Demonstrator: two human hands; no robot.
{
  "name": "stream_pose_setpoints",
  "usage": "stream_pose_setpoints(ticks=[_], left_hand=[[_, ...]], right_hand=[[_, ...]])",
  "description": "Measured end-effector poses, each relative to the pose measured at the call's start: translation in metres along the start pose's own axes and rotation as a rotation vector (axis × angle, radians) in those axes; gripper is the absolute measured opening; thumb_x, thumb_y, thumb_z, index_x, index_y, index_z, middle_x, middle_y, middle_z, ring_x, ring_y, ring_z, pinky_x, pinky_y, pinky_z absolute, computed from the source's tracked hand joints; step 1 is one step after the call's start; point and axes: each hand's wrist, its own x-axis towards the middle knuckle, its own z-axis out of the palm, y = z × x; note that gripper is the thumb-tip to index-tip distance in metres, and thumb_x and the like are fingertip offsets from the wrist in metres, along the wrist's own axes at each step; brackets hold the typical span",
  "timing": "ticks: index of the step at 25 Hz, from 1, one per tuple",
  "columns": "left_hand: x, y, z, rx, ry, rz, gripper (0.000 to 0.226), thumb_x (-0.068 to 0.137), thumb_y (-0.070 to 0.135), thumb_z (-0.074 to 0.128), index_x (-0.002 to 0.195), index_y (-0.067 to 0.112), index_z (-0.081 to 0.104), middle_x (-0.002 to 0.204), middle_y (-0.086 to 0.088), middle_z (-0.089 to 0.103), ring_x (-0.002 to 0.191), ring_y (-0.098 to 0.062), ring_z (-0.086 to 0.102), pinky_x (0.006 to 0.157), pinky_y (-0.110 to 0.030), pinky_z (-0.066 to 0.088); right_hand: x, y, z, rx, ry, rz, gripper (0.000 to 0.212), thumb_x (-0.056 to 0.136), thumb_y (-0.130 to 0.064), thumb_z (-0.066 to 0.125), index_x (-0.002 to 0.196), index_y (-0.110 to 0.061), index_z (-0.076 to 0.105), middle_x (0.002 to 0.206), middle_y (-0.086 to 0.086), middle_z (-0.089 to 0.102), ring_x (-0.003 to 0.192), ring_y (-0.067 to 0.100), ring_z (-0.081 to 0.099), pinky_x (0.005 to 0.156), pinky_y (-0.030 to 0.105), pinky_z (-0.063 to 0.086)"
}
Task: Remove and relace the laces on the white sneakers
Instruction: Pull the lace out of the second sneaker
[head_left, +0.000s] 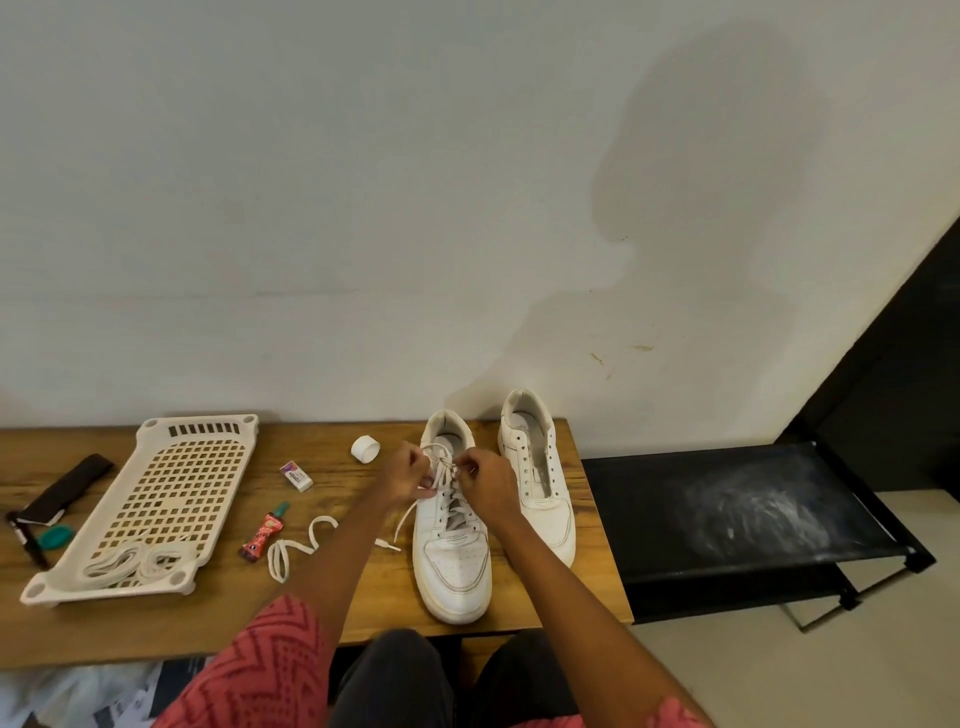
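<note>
**Lace held at the upper eyelets of the near sneaker**

At lower centre of the frame, the left hand and right hand each pinch the lace over the laced sneaker on the wooden table. Just to its right stands the unlaced sneaker. A loose lace lies left of the forearm; spare laces rest in the perforated tray at lower left.

Pale wall ahead of me, my wooden table, black shelf beside it, beige floor.
</note>
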Motion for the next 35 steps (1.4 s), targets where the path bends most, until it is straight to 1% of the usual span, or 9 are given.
stream_pose_setpoints(ticks=[4,12,14,17,21,24,28,31,35], left_hand=[[-0.005,0.003,0.001,0.18,-0.054,0.199,0.012,0.092,0.008,0.055,0.103,0.012,0.052,0.087,-0.005,0.056,0.075,-0.016,0.058,0.054,-0.022,0.052],[0.006,0.011,-0.004,0.613,-0.053,0.331,0.01,0.087,0.004,0.06,0.097,0.004,0.063,0.093,-0.01,0.064,0.079,-0.019,0.061,0.073,-0.027,0.053],[0.004,0.005,0.0,0.487,0.013,0.347,0.006,0.085,0.004,0.062,0.091,0.004,0.063,0.089,-0.01,0.063,0.08,-0.022,0.062,0.071,-0.03,0.055],[-0.002,-0.004,0.013,0.038,0.189,0.138,0.009,0.088,0.003,0.058,0.095,-0.003,0.06,0.088,-0.015,0.063,0.07,-0.023,0.064,0.06,-0.028,0.058],[0.002,-0.006,0.015,-0.38,0.403,-0.259,0.028,0.1,0.015,0.039,0.088,-0.004,0.055,0.08,-0.017,0.064,0.063,-0.028,0.063,0.052,-0.033,0.058],[0.002,-0.006,0.003,-0.255,0.478,-0.267,0.027,0.099,0.02,0.04,0.109,-0.002,0.051,0.097,-0.018,0.064,0.063,-0.024,0.062,0.039,-0.026,0.049],[-0.006,-0.005,-0.013,-0.001,0.588,-0.214,0.032,0.096,0.016,0.049,0.124,0.004,0.044,0.115,-0.016,0.059,0.089,-0.033,0.064,0.066,-0.034,0.056],[-0.009,0.001,-0.013,0.18,0.457,0.036,0.022,0.093,0.008,0.051,0.114,0.007,0.056,0.111,-0.013,0.063,0.092,-0.029,0.063,0.075,-0.037,0.056],[-0.014,0.011,-0.005,0.367,0.078,0.239,0.029,0.091,0.0,0.051,0.117,0.012,0.058,0.116,-0.008,0.061,0.089,-0.02,0.059,0.056,-0.026,0.055]], right_hand=[[-0.002,-0.01,-0.003,-0.14,-0.026,-0.072,0.021,0.097,-0.02,0.048,0.109,-0.011,0.062,0.1,0.005,0.067,0.089,0.018,0.063,0.072,0.022,0.046],[0.004,-0.015,0.005,-0.31,-0.036,-0.062,0.018,0.095,-0.025,0.052,0.108,-0.014,0.059,0.103,0.003,0.064,0.09,0.017,0.061,0.071,0.026,0.05],[0.004,-0.013,0.006,-0.286,-0.042,-0.05,0.018,0.095,-0.028,0.052,0.102,-0.014,0.059,0.099,0.003,0.063,0.088,0.016,0.059,0.069,0.026,0.05],[0.001,-0.009,0.008,-0.124,-0.026,0.002,0.01,0.092,-0.025,0.054,0.086,-0.017,0.053,0.085,-0.001,0.058,0.077,0.012,0.052,0.057,0.018,0.037],[-0.005,0.005,0.002,0.245,0.059,0.306,0.017,0.095,-0.021,0.047,0.079,-0.015,0.047,0.073,-0.001,0.052,0.071,0.014,0.048,0.057,0.021,0.035],[-0.007,0.015,-0.009,0.169,0.107,0.26,0.018,0.094,-0.028,0.051,0.081,-0.016,0.05,0.072,-0.006,0.052,0.073,0.014,0.051,0.06,0.024,0.037],[-0.007,0.001,-0.008,0.154,-0.022,0.068,0.025,0.09,-0.034,0.059,0.107,-0.016,0.059,0.083,-0.004,0.061,0.076,0.011,0.056,0.064,0.02,0.042],[-0.008,-0.013,-0.001,-0.065,-0.13,-0.075,0.03,0.092,-0.034,0.055,0.115,-0.015,0.059,0.091,0.002,0.065,0.082,0.014,0.059,0.065,0.02,0.04],[-0.009,-0.008,-0.009,-0.028,-0.134,0.023,0.01,0.084,-0.022,0.066,0.079,-0.014,0.065,0.076,0.002,0.063,0.071,0.014,0.056,0.059,0.021,0.041]])
